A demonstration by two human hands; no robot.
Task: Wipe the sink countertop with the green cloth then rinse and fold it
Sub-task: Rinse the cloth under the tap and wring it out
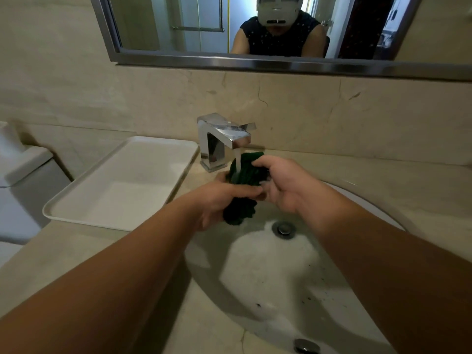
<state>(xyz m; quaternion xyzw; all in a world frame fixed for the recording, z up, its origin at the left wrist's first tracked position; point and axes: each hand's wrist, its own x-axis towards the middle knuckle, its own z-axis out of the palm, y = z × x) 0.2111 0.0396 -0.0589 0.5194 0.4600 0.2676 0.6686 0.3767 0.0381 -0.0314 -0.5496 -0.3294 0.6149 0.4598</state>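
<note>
The dark green cloth (246,172) is bunched up under the running stream from the chrome faucet (219,139), above the back of the white sink basin (268,264). My left hand (219,198) grips the cloth's lower part, and a crumpled end hangs below the fingers. My right hand (283,182) grips its upper right side. Both hands are closed on the cloth, which hides part of the fingers. The beige stone countertop (63,254) surrounds the basin.
A white rectangular tray (122,185) lies on the countertop left of the faucet. A white toilet tank (23,169) stands at the far left. The drain (283,229) sits in the basin's middle. A mirror (255,29) hangs on the wall above.
</note>
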